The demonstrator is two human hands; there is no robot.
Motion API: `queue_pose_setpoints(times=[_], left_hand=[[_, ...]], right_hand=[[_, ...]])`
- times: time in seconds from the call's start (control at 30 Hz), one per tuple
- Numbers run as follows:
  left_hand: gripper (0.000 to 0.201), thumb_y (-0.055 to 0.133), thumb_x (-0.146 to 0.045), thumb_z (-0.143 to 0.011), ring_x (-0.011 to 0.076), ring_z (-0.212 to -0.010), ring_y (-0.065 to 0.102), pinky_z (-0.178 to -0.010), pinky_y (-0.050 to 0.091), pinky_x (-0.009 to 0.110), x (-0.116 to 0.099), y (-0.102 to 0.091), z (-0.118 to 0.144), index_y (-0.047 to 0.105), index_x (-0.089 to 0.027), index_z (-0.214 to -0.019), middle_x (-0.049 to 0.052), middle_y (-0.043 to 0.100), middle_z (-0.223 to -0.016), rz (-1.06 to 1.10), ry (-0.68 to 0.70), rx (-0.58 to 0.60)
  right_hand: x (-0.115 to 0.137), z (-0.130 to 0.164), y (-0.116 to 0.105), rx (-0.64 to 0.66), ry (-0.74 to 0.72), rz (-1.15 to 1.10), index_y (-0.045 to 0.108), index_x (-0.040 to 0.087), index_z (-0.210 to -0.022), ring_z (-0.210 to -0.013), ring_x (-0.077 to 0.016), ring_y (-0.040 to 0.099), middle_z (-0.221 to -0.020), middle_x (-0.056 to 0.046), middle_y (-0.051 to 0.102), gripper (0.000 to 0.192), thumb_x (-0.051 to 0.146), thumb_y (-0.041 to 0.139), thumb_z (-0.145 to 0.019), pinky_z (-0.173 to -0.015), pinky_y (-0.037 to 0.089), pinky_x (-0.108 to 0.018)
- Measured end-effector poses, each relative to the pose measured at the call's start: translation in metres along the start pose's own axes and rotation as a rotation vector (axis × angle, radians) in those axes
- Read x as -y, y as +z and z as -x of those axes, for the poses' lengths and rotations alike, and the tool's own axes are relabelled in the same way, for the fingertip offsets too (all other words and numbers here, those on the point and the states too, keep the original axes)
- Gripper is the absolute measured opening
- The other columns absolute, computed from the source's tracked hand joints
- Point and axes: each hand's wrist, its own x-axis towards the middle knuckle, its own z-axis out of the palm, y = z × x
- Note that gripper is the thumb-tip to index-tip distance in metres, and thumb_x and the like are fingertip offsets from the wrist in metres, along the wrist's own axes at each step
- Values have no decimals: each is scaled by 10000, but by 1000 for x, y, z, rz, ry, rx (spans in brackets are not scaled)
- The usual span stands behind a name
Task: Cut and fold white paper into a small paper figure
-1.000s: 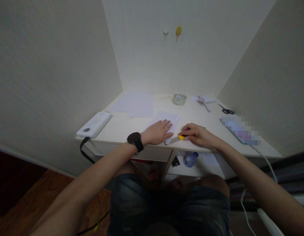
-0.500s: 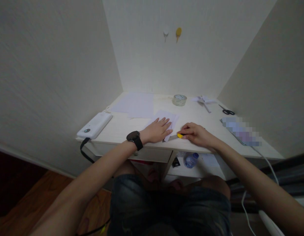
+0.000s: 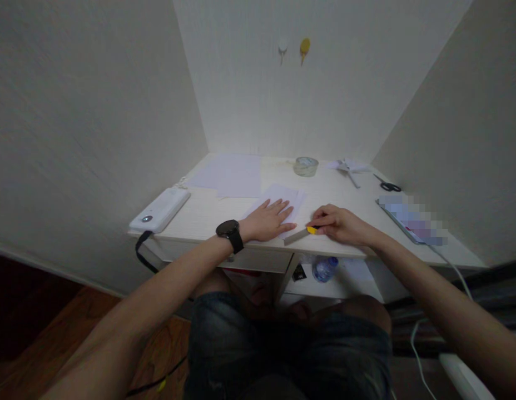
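Pale walls close in on three sides of a small white desk (image 3: pixel 208 214), lit from above. At its left edge lies one white power bank (image 3: pixel 160 209) with a black cord hanging off. Further in, one loose sheet of paper (image 3: pixel 231 175) sits toward the back.

One left hand (image 3: pixel 268 220), a black watch (image 3: pixel 229 233) on its wrist, lies palm down with fingers (image 3: pixel 283 210) spread and flat on a folded white paper (image 3: pixel 289 195) — the sheet runs out from beneath the fingertips toward the back of the desk. Just past those fingertips lies one utility knife (image 3: pixel 303 233): a yellow handle and a long grey blade, angled so the blade tip points toward the near desk edge, close beside the paper's right border. One right hand (image 3: pixel 339 223) has its fingers pinched together on the yellow handle, the blade reaching out leftward from the fingertips.

Behind the hands stands one roll of clear tape (image 3: pixel 306 166); to its right, a small heap of white paper scraps (image 3: pixel 348 166), then one pair of black-handled scissors (image 3: pixel 389 185). Under the desk — one plastic bottle (image 3: pixel 325 268).
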Motion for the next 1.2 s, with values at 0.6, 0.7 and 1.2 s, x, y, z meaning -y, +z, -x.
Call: queue_pose_setpoints(times=[0.6,0.7,1.2], left_hand=[[406,594,-307,-925,229,-985,689,-916,505,358,5,-9,-4,621,-182,-1310,93,745,-1085,527,-307,-485],[301,627,-274,-897,212,-894,694,-848,519,334,10,-12,-6,714,-155,-1159,97,761,-1002,692,-358,-615],[223,815,-379,-731,168,-847,611,-783,482,316,-38,-38,-18,807,-227,-893,57,697,-886,1248,40,-513]], right_hand=[[-38,34,-39,-49,556,460,778,203,-1005,-784,-239,668,-898,-99,750,359,446,541,-889,-667,436,-293],[-37,31,-36,-58,651,577,772,171,-930,-777,-255,670,-858,-138,744,414,453,468,-928,-652,414,-307],[30,0,9,-466,13,-112,267,347,-1550,-1464,-322,303,-1626,-84,266,1025,531,803,-695,-1114,382,-524]])
